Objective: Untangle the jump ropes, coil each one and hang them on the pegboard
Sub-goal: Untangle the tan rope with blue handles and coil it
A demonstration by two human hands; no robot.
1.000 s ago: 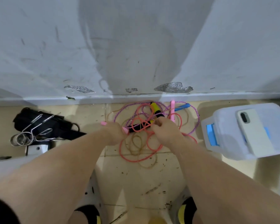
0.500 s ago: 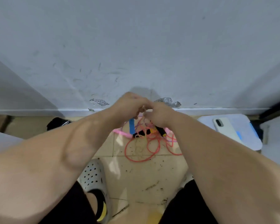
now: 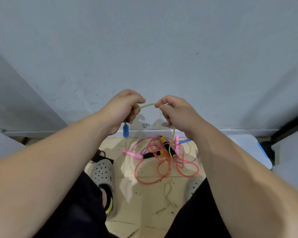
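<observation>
Head view: I see my left grip [image 3: 123, 107] and right grip [image 3: 176, 111] each pinching the yellow-green jump rope [image 3: 147, 105] above the tangled ropes [image 3: 163, 152] on the floor [image 3: 144, 203].

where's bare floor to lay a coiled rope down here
Bare tile lies between the grey clog and the red rope, and nearer you between your legs. By the wall it is crowded: the tangle fills the floor toward the white box.
</observation>
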